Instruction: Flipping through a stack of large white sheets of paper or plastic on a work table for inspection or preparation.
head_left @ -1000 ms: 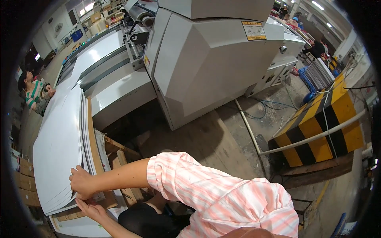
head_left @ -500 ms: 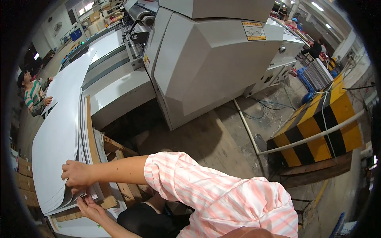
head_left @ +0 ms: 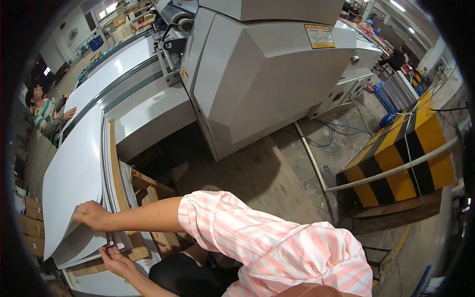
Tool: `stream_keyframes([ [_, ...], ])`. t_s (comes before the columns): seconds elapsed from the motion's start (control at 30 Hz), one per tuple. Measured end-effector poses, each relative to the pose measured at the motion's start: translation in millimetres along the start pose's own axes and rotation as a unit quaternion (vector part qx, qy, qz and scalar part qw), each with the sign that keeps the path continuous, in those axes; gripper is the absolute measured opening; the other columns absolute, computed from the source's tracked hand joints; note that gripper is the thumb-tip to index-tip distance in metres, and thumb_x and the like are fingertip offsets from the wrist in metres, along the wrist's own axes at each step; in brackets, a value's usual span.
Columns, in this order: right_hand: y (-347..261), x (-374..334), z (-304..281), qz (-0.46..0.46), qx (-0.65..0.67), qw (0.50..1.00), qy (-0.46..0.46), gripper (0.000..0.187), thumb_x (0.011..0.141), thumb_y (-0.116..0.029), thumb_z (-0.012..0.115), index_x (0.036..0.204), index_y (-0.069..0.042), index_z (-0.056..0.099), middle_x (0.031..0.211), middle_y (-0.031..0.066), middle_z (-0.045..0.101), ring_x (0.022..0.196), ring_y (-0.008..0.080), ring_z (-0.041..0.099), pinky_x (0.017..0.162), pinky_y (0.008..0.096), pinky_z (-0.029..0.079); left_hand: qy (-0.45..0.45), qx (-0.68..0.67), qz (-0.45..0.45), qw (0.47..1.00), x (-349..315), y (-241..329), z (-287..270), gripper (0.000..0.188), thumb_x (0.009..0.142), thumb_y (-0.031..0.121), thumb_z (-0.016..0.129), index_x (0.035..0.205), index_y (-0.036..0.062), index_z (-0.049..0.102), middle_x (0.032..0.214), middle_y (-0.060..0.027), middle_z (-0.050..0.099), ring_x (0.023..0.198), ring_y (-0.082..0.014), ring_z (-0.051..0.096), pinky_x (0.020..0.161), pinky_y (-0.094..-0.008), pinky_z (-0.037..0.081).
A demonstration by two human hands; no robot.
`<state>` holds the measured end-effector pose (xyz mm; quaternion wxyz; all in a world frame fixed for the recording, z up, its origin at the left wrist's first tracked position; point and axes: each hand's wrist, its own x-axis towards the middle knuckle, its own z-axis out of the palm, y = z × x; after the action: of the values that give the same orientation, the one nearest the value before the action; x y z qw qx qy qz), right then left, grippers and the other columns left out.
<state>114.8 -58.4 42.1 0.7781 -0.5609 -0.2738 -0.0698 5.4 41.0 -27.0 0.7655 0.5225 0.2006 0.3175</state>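
Observation:
A tall stack of large white paper sheets stands at the left beside the machine. My right hand reaches across it, closed on the near edge of the top sheet, whose near end is lifted and bent up from the stack. Below it, my left hand is palm up at the stack's near right corner. Its fingers are apart and at the sheet edges; I see nothing held in it.
A big grey machine fills the middle, with a white sheet on its feed table. Another person stands at the far left with hands by that table. A wooden pallet lies beside the stack; a yellow-black striped barrier is at right.
The near end of the top sheet has risen in my right hand. At the far end, a sheet overlapping stack and feed table now lies on the table; the other person's hands have shifted.

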Motion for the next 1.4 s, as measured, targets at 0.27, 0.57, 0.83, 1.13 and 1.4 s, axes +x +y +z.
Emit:
stream_keyframes([
  [0.27,10.3,-20.1,-21.4,-0.218,-0.346,0.872,-0.269,0.013,0.065,-0.023,0.058,0.056,-0.014,0.06,0.064,0.0033,0.058,0.065,0.0247,0.057,0.06,0.0347,0.043,-0.016,0.071,0.009,0.997,-4.2,-1.6,1.5,0.024,0.086,0.008,0.049,0.106,-0.0035,0.047,0.094,-0.0067,0.051,0.081,-0.0134,0.05,0.07,-0.023,0.041],
  [0.57,11.8,-24.7,-18.2,-0.435,-0.425,0.755,-0.246,0.011,0.058,-0.029,0.064,0.064,-0.02,0.063,0.077,-0.005,0.058,0.079,0.0175,0.054,0.061,0.0305,0.043,-0.077,0.048,0.01,0.996,-0.7,-1.9,-4.1,0.027,0.088,0.008,0.044,0.111,-0.005,0.045,0.103,-0.0114,0.05,0.095,-0.0178,0.051,0.079,-0.0247,0.043],
  [0.83,12.0,-27.3,-39.4,-0.396,-0.361,0.822,-0.195,0.019,0.066,-0.036,0.061,0.072,-0.019,0.067,0.087,-0.0001,0.058,0.086,0.0231,0.051,0.075,0.036,0.038,-0.053,0.025,0.014,0.998,-13.4,3.3,16.5,0.039,0.091,0.022,0.048,0.118,-0.0052,0.042,0.105,-0.014,0.05,0.098,-0.021,0.051,0.085,-0.0308,0.044],
  [1.13,21.0,-18.7,-17.0,-0.287,-0.248,0.911,-0.16,0.02,0.07,-0.031,0.063,0.071,-0.012,0.066,0.079,0.0058,0.06,0.076,0.0252,0.054,0.07,0.0357,0.041,-0.04,0.032,0.039,0.998,-16.7,2.5,24.1,0.046,0.091,0.021,0.048,0.127,-0.0045,0.037,0.119,-0.0134,0.049,0.102,-0.0183,0.05,0.086,-0.0292,0.043],
  [1.4,17.8,7.1,-21.8,0.045,0.034,0.998,0.039,0.025,0.081,-0.024,0.056,0.076,0.001,0.06,0.07,0.0123,0.059,0.067,0.0177,0.055,0.065,0.0309,0.044,-0.051,0.177,0.006,0.983,-12.8,-14.1,31.6,0.029,0.087,0.008,0.051,0.115,0.0014,0.053,0.111,-0.0044,0.054,0.087,-0.0108,0.049,0.07,-0.0222,0.04],
])
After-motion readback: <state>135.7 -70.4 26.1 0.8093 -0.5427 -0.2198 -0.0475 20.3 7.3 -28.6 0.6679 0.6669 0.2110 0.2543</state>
